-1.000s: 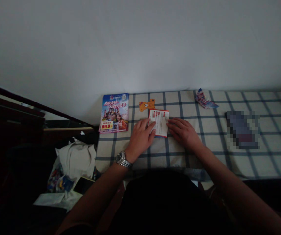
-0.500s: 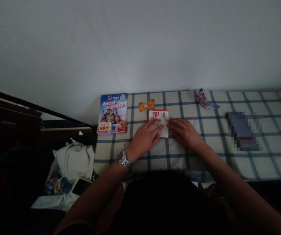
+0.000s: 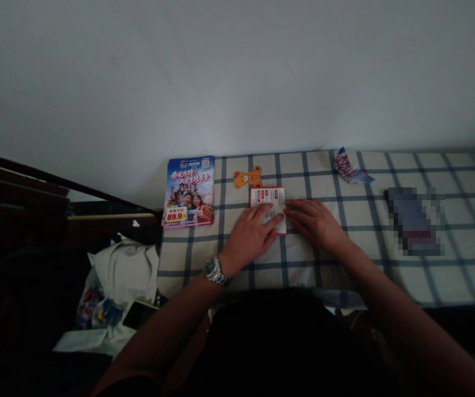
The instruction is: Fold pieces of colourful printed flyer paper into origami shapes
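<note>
A folded paper leaflet [image 3: 277, 197], white with red borders and red printed labels, lies on the checked cloth in front of me. Across its lower left part my left hand [image 3: 249, 236] rests with fingers stretched out flat, hiding some of the print. My right hand [image 3: 316, 223] lies palm down at the leaflet's right edge, its extended fingertips touching or just beside that edge. Just beyond the leaflet is an orange teddy bear figure [image 3: 247, 177], flat on the cloth. A wristwatch [image 3: 215, 271] with a metal band is on my left wrist.
To the left lies a stack of colourful flyers [image 3: 189, 190]. A crumpled printed paper [image 3: 350, 168] sits near the wall, with a blurred-out dark object [image 3: 411, 220] farther right. Below left, beside the checked cloth [image 3: 361, 242], are a white bag [image 3: 127, 267] and a phone [image 3: 138, 315].
My left hand and wrist have shifted slightly right on the leaflet. My right hand stays at the leaflet's right edge, nearly unmoved. The whole view has moved a little.
</note>
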Motion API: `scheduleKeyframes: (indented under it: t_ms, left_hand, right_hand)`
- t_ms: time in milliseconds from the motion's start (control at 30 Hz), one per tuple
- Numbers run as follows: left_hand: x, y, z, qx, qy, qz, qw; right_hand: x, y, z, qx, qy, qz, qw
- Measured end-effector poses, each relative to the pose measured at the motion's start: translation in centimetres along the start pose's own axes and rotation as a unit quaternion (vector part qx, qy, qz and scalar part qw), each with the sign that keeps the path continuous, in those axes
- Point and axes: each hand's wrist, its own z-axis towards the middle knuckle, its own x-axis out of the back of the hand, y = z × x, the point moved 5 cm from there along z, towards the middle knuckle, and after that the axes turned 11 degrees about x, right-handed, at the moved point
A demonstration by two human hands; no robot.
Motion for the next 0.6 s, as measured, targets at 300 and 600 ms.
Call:
scheduleKeyframes:
  t_ms: [300, 600]
  left_hand:
    - [-0.3, 0.1, 0.0, 0.002, 0.007, -0.012, 1.000]
    - [-0.3, 0.6, 0.4, 0.006, 0.031, 0.007, 0.999]
  right_hand:
    - [0.3, -0.1, 0.5, -0.012, -0.008, -0.011, 1.000]
    - [0.3, 0.1, 1.6, -0.046, 0.013, -0.020, 0.999]
